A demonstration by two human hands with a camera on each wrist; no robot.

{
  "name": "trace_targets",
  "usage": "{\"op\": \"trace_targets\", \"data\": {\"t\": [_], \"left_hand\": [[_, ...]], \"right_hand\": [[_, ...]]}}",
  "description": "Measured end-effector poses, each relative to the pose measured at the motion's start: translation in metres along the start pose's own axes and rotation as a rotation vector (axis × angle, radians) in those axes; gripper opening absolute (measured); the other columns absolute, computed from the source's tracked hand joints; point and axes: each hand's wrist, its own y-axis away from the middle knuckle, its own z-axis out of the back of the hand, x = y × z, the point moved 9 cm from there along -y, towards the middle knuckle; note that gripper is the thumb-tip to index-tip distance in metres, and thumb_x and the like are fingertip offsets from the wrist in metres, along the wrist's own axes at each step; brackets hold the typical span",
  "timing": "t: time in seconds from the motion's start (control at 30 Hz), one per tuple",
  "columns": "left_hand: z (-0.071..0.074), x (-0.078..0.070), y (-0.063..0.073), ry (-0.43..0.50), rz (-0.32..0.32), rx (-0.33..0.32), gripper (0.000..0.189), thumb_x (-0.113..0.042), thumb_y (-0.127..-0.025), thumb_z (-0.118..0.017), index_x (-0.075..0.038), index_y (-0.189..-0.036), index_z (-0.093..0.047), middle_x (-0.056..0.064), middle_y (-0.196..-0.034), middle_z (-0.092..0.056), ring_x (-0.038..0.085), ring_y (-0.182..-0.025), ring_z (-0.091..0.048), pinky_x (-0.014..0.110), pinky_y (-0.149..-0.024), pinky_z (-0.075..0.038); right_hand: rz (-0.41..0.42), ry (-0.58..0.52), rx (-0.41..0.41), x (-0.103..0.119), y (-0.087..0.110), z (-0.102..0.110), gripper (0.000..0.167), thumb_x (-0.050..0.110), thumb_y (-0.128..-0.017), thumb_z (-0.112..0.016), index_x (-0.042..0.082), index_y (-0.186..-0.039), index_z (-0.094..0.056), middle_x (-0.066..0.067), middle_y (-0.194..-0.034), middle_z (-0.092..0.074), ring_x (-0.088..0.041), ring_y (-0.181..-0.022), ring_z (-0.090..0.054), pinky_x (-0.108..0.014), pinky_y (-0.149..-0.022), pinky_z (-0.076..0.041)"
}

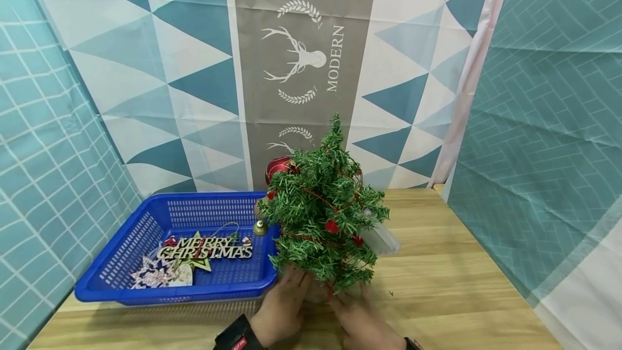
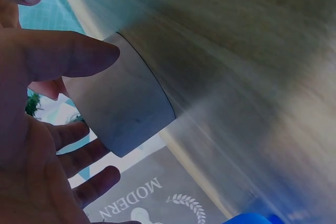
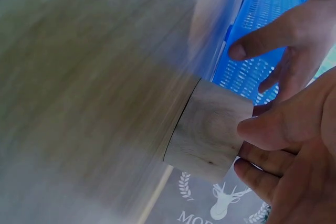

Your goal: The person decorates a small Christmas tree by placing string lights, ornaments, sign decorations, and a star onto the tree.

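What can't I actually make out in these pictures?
Tree base: head view, mostly hidden by branches, left hand and right hand.
Red ball: head view, partly behind branches.
Pale item: head view, partly behind branches, so I can't tell what it is.
Blue basket: left wrist view, blurred and cut off by the bottom edge.
Wall lettering: right wrist view, cut off by the bottom edge.
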Motion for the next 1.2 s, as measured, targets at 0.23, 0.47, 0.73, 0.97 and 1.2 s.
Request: {"op": "trace_targets", "data": {"t": [0.23, 0.47, 0.73, 0.97, 1.2], "left_hand": [[-0.002, 0.006, 0.003, 0.139, 0.077, 0.072, 0.054, -0.013, -0.071, -0.074, 0.002, -0.12, -0.059, 0.016, -0.12, -0.053, 0.037, -0.12, -0.047, 0.039, -0.102, -0.039], [-0.001, 0.005, 0.006, 0.067, 0.104, 0.075, 0.056, -0.021, -0.073, -0.075, -0.001, -0.122, -0.06, 0.017, -0.126, -0.054, 0.036, -0.122, -0.046, 0.041, -0.096, -0.044], [0.023, -0.009, 0.029, 0.014, 0.026, 0.183, 0.055, -0.039, -0.078, -0.072, -0.011, -0.124, -0.059, 0.005, -0.124, -0.054, 0.022, -0.114, -0.05, 0.034, -0.083, -0.05], [0.096, 0.057, 0.063, 0.314, 0.245, 0.27, 0.045, -0.037, -0.086, -0.066, -0.011, -0.122, -0.059, 0.01, -0.124, -0.057, 0.031, -0.115, -0.053, 0.053, -0.089, -0.046], [0.156, 0.16, 0.069, 0.236, 0.405, 0.174, 0.034, -0.022, -0.087, -0.069, -0.006, -0.116, -0.063, 0.012, -0.113, -0.063, 0.033, -0.102, -0.06, 0.051, -0.08, -0.05]], "right_hand": [[-0.038, -0.057, 0.126, 0.004, -0.007, -0.008, 0.079, 0.01, -0.059, -0.077, 0.006, -0.134, -0.053, -0.008, -0.128, -0.057, -0.031, -0.116, -0.052, -0.062, -0.09, -0.039], [-0.042, -0.11, 0.114, 0.002, -0.008, -0.011, 0.079, 0.005, -0.06, -0.073, 0.006, -0.136, -0.051, -0.01, -0.13, -0.056, -0.035, -0.121, -0.048, -0.062, -0.094, -0.037], [-0.079, -0.171, 0.13, -0.015, 0.003, -0.018, 0.069, 0.003, -0.066, -0.072, 0.004, -0.132, -0.054, -0.014, -0.109, -0.064, -0.038, -0.108, -0.056, -0.061, -0.088, -0.04], [0.065, -0.085, -0.141, -0.017, 0.012, 0.004, 0.048, -0.001, -0.061, -0.071, 0.002, -0.108, -0.065, -0.01, -0.091, -0.064, -0.027, -0.087, -0.062, -0.061, -0.078, -0.042], [0.116, -0.022, -0.203, -0.017, 0.008, 0.008, 0.039, -0.001, -0.059, -0.071, 0.002, -0.098, -0.063, -0.007, -0.087, -0.062, -0.023, -0.081, -0.061, -0.066, -0.085, -0.036]]}}
